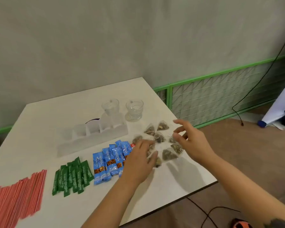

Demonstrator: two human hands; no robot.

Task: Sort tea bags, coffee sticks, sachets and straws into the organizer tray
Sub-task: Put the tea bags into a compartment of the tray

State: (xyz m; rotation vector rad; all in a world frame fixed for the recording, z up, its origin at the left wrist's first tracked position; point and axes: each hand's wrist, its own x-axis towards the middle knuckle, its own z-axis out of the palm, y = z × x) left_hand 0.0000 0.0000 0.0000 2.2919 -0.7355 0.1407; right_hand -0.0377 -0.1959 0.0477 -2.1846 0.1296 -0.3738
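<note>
L hand (138, 160): flat, fingers straight | R hand (190, 140): fingers spread (loosely curled), raised

A plain indoor room (which kind is hard to tell): bare grey wall (89, 38), green-framed wire mesh panel (220, 96), brown floor (253, 153), white table (39, 120) with two glass cups (122, 109).

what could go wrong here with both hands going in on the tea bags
The tea bags lie clustered with thin strings, so lifting one may drag its neighbours. The left hand is right beside the blue coffee sticks and could scatter them. The right hand is near the table edge, so a nudged bag might slide off.
</note>
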